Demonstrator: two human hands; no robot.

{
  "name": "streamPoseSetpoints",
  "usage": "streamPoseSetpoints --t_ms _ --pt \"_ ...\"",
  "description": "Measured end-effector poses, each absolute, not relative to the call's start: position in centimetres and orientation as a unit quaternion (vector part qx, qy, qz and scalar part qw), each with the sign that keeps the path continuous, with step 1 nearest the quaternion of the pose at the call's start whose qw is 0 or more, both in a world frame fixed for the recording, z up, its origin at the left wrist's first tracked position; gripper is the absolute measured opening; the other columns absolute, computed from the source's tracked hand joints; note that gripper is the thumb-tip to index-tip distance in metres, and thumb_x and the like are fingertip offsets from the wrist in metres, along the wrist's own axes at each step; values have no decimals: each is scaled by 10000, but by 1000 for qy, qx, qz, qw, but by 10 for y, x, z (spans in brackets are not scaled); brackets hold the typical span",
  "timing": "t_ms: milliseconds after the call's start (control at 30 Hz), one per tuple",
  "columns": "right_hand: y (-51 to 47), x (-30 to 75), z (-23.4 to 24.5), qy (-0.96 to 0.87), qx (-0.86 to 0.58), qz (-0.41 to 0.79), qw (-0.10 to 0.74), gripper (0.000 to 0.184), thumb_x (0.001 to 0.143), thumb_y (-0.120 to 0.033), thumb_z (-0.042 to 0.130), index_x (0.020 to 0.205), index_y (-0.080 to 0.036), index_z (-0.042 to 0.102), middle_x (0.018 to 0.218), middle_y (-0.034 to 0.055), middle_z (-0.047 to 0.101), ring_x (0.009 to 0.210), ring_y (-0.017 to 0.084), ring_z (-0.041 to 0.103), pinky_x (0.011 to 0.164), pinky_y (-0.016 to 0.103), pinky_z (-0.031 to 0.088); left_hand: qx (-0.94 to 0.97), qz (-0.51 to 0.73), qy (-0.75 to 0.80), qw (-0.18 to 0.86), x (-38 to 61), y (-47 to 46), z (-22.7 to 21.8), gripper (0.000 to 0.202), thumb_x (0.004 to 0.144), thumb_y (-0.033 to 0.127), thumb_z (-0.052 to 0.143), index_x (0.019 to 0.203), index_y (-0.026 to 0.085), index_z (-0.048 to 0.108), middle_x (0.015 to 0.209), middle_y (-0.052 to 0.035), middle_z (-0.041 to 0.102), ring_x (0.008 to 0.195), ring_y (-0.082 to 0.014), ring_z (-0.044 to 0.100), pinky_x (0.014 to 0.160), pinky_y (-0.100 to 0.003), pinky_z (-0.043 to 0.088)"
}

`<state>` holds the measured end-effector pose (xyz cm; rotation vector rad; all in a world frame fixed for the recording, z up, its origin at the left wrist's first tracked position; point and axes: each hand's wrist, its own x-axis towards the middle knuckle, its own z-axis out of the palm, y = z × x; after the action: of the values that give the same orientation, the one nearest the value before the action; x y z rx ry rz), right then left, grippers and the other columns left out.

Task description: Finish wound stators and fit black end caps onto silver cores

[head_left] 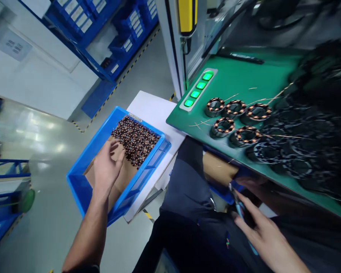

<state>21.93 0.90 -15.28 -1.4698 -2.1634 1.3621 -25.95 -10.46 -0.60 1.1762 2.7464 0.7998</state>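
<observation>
Where the left hand (106,168) sits: inside the blue crate (82,189), fingers bent over the near edge of the small coils (135,140), fingertips touching them; whether one is pinched I cannot tell.
Coils: packed in a tight layer at the far end of the crate, on a cardboard sheet (125,178) that lies bare under the palm.
Crate: on a white table (153,110); its near corner seems to jut past the table edge.
Right hand (261,231): low over the lap, fingers stretched out, a slim blue tool (240,213) lying under them; gripped or only resting, I cannot tell.
Bench: green top (238,76) to the right, wound rings (224,127) in rows, thin wire ends (200,124) trailing loose, green buttons (198,88) lit.
Risk at the crate: bent fingers could drag neighbouring coils out of the layer or snag their fine winding.
Risk at the table: weight pressed on the overhanging corner might tip the crate.
Risk at the lap: a loosely kept tool could slide to the floor.
</observation>
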Motion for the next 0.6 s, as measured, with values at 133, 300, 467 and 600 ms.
streamPoseSetpoints --t_ms 133,300,467,600 --pt "3 204 -125 -706 -483 516 51 744 1139 -657 547 1728 -227 693 1732 148 706 1612 343 701 1348 490 581 591 328 732 -89 -185 -37 18 242 1095 379 853 1315 291 805 1581 -98 781 1520 -317 731 1327 -557 567" --pt "-7 199 -94 -708 -466 529 37 708 1194 -547 502 1815 -216 588 1849 139 576 1711 313 596 1411 507 503 733 305 603 -76 -122 60 3 277 1111 424 848 1331 259 813 1768 -163 627 1692 -389 550 1393 -640 483" --pt "-21 222 -97 -720 -477 492 110 594 1136 -388 576 1701 -265 712 1631 119 791 1517 327 779 1301 516 631 752 297 583 -75 -115 83 -7 104 1054 316 904 1083 256 823 1697 -117 707 1663 -425 567 1377 -692 479" --pt "-39 231 -97 -718 -507 443 176 534 1140 -385 590 1625 -263 779 1544 129 839 1401 347 840 1175 519 716 729 387 564 -18 -91 41 14 140 1054 244 890 1009 247 758 1406 -82 853 1311 -281 816 1131 -443 675"
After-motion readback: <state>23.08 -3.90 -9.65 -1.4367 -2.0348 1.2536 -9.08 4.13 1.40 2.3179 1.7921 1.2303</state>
